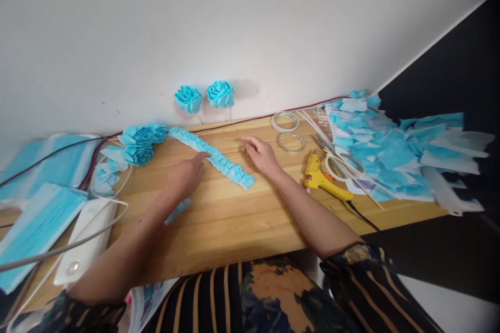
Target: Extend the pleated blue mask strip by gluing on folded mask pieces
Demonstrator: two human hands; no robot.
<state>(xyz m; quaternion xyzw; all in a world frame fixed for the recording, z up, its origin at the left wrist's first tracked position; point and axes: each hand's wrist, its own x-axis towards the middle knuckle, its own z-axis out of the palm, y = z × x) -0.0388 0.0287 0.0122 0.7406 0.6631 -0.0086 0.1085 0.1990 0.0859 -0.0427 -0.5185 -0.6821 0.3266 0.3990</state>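
Observation:
A pleated strip of light-blue fabric lies slantwise across the wooden table, made of a row of small folded pieces. My left hand is at its near side, with the index finger stretched out to the strip's edge; the other fingers are partly hidden. To the right of the strip my right hand hovers with its fingers loosely bent and apart, holding nothing. Under my left forearm a small blue scrap shows. Two blue fabric flowers on sticks lean at the wall, and more flowers lie at the left.
On the right are a yellow hot glue gun, thin wooden sticks, scissors, tape rolls and a heap of blue fabric pieces. A white power strip, cables and blue face masks fill the left side.

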